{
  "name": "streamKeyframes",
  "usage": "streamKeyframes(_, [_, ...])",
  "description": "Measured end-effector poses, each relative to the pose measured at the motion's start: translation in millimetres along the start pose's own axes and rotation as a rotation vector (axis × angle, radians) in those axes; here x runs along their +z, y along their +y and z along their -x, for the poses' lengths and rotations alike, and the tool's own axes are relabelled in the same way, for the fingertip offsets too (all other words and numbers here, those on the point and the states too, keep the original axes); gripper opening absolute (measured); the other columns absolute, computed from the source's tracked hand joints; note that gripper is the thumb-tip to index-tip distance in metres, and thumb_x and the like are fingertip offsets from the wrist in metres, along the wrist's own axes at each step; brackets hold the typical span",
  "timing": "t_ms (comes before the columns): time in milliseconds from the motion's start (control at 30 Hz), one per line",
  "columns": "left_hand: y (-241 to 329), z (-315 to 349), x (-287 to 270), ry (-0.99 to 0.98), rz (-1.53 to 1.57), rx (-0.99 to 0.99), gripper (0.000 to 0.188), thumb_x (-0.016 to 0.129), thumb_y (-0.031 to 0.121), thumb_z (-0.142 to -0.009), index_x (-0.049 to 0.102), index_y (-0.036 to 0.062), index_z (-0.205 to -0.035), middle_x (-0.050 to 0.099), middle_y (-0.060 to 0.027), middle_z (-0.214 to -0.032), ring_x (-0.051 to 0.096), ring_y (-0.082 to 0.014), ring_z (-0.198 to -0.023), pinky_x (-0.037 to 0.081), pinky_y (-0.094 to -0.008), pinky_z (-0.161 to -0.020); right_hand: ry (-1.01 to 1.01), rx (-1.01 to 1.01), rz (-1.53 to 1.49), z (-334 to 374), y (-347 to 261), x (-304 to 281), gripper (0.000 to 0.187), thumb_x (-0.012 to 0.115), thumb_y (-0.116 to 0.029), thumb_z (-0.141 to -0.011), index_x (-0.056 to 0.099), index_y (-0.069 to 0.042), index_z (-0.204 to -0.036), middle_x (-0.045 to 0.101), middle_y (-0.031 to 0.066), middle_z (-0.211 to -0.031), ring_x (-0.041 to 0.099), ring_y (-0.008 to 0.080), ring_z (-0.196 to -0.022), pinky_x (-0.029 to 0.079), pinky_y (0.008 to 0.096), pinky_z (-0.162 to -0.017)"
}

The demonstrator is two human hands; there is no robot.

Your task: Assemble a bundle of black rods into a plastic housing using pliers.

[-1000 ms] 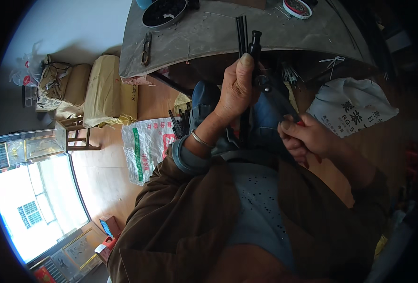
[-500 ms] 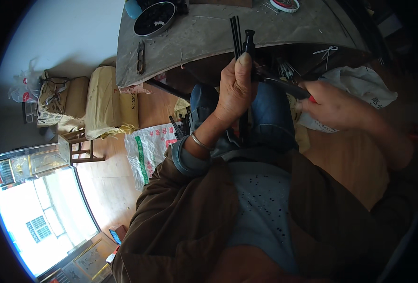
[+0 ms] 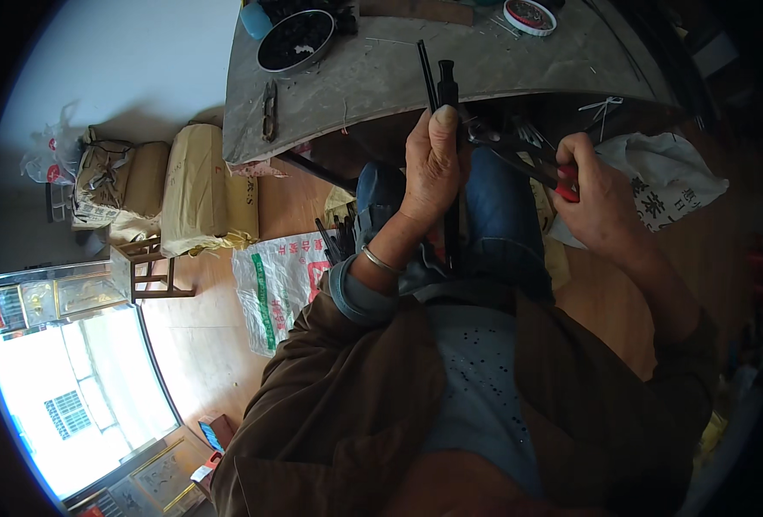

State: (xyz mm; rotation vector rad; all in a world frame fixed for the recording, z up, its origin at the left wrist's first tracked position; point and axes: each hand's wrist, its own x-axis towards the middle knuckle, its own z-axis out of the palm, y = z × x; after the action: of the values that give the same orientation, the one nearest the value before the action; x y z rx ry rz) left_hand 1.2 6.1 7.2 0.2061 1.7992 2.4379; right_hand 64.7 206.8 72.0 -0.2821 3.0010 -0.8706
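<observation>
A grey worktable [image 3: 381, 77] stands over a wooden floor; on it a dark round bowl [image 3: 295, 39] holds black pieces, and a small round tin [image 3: 530, 15] sits farther right. The left hand [image 3: 431, 164] is closed round a thin black rod [image 3: 450, 146], held upright above the lap. The right hand [image 3: 595, 198] grips red-handled pliers [image 3: 528, 159], jaws pointing at the rod

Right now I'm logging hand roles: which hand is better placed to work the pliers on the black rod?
Right. The right hand already holds the red-handled pliers; the left hand steadies the black rod.
</observation>
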Motion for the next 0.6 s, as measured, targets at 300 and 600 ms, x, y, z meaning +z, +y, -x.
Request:
streamKeyframes(300, [-4, 0, 10, 0.029, -0.128, 0.083, 0.043, 0.045, 0.043, -0.099, 0.05, 0.0032, -0.086, 0.043, 0.0045, -0.059, 0.037, -0.0027, -0.054, 0.032, -0.0203, -0.049, 0.225, -0.18, 0.157, -4, 2, -1, 0.037, 0.067, 0.005, -0.072, 0.044, -0.006, -0.098, 0.059, 0.012, -0.085, 0.063, 0.0297, -0.076, 0.049, 0.0384, -0.064])
streamKeyframes(600, [-16, -11, 10, 0.113, 0.025, 0.049, 0.041, 0.056, 0.045, -0.094, 0.058, 0.0033, -0.092, 0.048, 0.0076, -0.072, 0.039, -0.0024, -0.061, 0.034, -0.0192, -0.054, -0.028, 0.352, -0.843, 27, -10, 75, 0.031, 0.065, 0.0, -0.079, 0.042, -0.008, -0.1, 0.051, 0.0041, -0.093, 0.05, 0.0094, -0.085, 0.044, 0.0261, -0.076])
